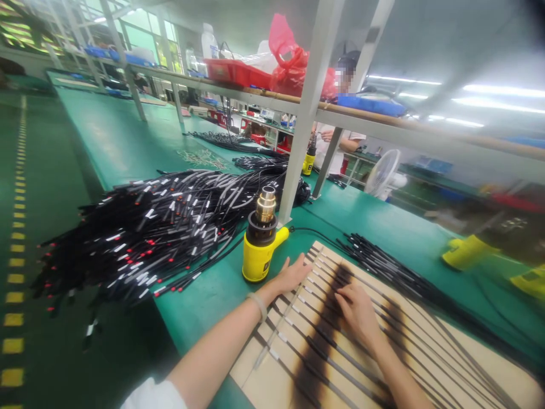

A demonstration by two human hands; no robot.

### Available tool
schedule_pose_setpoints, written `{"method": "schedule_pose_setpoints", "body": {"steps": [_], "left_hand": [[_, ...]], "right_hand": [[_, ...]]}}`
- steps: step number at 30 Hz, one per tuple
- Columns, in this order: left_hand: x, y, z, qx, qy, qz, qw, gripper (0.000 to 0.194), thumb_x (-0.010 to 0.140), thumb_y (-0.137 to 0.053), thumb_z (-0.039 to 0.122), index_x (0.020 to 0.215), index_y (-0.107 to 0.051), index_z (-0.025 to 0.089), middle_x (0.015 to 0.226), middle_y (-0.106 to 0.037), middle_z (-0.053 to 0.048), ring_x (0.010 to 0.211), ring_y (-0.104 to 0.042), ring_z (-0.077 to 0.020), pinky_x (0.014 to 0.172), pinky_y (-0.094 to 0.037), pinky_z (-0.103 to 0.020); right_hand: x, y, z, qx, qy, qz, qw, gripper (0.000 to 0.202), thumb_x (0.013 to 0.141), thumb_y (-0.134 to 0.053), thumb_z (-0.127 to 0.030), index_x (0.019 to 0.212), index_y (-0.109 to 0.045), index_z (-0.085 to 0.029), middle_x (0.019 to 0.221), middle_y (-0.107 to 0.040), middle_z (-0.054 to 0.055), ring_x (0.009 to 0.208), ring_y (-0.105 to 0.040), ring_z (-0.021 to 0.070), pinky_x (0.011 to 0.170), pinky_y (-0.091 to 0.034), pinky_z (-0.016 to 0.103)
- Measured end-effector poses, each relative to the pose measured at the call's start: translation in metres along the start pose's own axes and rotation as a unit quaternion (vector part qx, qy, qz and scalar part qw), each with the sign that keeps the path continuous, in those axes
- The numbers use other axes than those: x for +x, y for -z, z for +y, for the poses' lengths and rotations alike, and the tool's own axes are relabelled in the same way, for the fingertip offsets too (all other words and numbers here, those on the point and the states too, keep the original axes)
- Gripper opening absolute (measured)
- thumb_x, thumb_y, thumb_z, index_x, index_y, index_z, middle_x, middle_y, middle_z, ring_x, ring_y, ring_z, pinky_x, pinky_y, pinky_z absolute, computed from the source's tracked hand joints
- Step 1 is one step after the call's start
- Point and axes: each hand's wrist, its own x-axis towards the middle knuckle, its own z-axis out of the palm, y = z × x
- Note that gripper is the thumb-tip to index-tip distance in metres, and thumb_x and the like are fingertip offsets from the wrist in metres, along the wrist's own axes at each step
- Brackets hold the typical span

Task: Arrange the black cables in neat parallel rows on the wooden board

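Black cables with white labels lie in parallel rows across a pale wooden board, which has dark scorch marks. A thin rod crosses them near their left ends. My left hand rests at the board's far left edge by the cable ends, fingers stretched out and thumb apart. Over the larger scorch mark, my right hand has its thumb and fingertips pinched together at one cable; the exact contact is partly hidden. Just left of the board stands a yellow heat gun, nozzle upward.
A large heap of black cables covers the green bench's left side. More cables lie behind the board. A grey post carries a shelf with a red tray. Further yellow heat guns stand right. A person works across the bench.
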Motion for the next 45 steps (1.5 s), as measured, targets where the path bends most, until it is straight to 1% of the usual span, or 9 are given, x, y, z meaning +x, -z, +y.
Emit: {"method": "schedule_pose_setpoints", "body": {"steps": [5,9,14,20,25,30,35,42,45], "left_hand": [[0.001,0.001,0.002,0.010,0.006,-0.003,1.000,0.074,0.085,-0.007,0.060,0.142,-0.008,0.013,0.146,-0.007,-0.008,0.136,-0.006,-0.0140,0.109,0.011,-0.038],[0.001,0.001,0.002,0.015,0.006,-0.008,1.000,0.072,0.085,-0.005,0.059,0.141,-0.014,0.015,0.146,-0.006,-0.006,0.136,-0.006,-0.0126,0.110,0.011,-0.037],[0.003,0.000,-0.001,0.015,0.012,-0.003,1.000,0.072,0.085,-0.007,0.059,0.142,-0.008,0.016,0.146,-0.005,-0.004,0.136,-0.004,-0.0105,0.110,0.011,-0.033],[0.004,-0.001,-0.003,0.015,0.012,-0.001,1.000,0.069,0.085,-0.007,0.059,0.142,-0.012,0.019,0.146,-0.005,-0.002,0.136,-0.002,-0.0098,0.110,0.010,-0.033],[0.004,-0.002,-0.002,0.022,0.013,0.002,1.000,0.069,0.085,-0.007,0.058,0.141,-0.014,0.018,0.146,-0.006,-0.003,0.136,-0.003,-0.0110,0.110,0.009,-0.033],[0.001,-0.001,0.001,0.027,0.010,0.001,1.000,0.064,0.087,-0.009,0.054,0.140,-0.018,0.020,0.146,-0.006,-0.004,0.136,-0.005,-0.0107,0.110,0.009,-0.037],[-0.001,0.001,0.005,0.027,0.007,-0.006,1.000,0.059,0.088,-0.010,0.051,0.135,-0.032,0.024,0.146,-0.009,-0.001,0.136,-0.006,-0.0130,0.110,0.009,-0.040],[0.000,-0.001,0.003,0.020,0.004,0.000,1.000,0.062,0.088,-0.008,0.053,0.138,-0.025,0.020,0.146,-0.011,-0.004,0.136,-0.006,-0.0123,0.110,0.009,-0.040],[0.001,-0.002,0.002,0.015,0.007,0.004,1.000,0.067,0.087,-0.008,0.056,0.141,-0.014,0.017,0.146,-0.009,-0.006,0.136,-0.006,-0.0119,0.110,0.010,-0.040]], "right_hand": [[-0.023,0.011,0.015,0.006,-0.010,-0.030,0.999,0.027,0.086,-0.044,-0.033,0.084,-0.064,-0.016,0.081,-0.057,0.007,0.078,-0.053,0.0138,0.073,-0.040,0.026],[-0.022,0.012,0.012,0.002,-0.001,-0.052,0.999,0.030,0.086,-0.041,-0.032,0.078,-0.065,-0.017,0.076,-0.056,0.005,0.073,-0.052,0.0134,0.068,-0.039,0.025],[-0.022,0.016,0.013,-0.006,0.019,-0.062,0.998,0.030,0.087,-0.039,-0.030,0.075,-0.063,-0.015,0.076,-0.054,0.005,0.075,-0.051,0.0134,0.068,-0.037,0.025],[-0.025,0.017,0.018,-0.009,0.029,-0.056,0.998,0.030,0.087,-0.040,-0.030,0.073,-0.062,-0.015,0.076,-0.054,0.005,0.076,-0.050,0.0135,0.068,-0.037,0.025],[-0.022,0.013,0.005,-0.009,0.037,-0.020,0.999,0.025,0.086,-0.044,-0.032,0.090,-0.061,-0.015,0.087,-0.054,0.007,0.083,-0.049,0.0145,0.075,-0.038,0.027],[-0.019,0.007,-0.010,-0.023,0.071,-0.048,0.996,0.020,0.086,-0.045,-0.026,0.081,-0.063,-0.018,0.082,-0.053,0.005,0.081,-0.046,0.0140,0.072,-0.035,0.027],[-0.022,0.006,-0.008,-0.023,0.068,-0.051,0.996,0.022,0.087,-0.042,-0.024,0.079,-0.062,-0.017,0.082,-0.054,0.005,0.081,-0.044,0.0146,0.072,-0.034,0.027],[-0.021,0.006,-0.011,-0.024,0.065,-0.042,0.997,0.021,0.086,-0.045,-0.028,0.084,-0.062,-0.016,0.084,-0.054,0.006,0.083,-0.044,0.0155,0.073,-0.033,0.028],[-0.012,0.000,-0.021,-0.027,0.061,-0.035,0.997,0.021,0.086,-0.046,-0.030,0.084,-0.062,-0.018,0.084,-0.053,0.006,0.082,-0.043,0.0151,0.072,-0.031,0.027]]}}
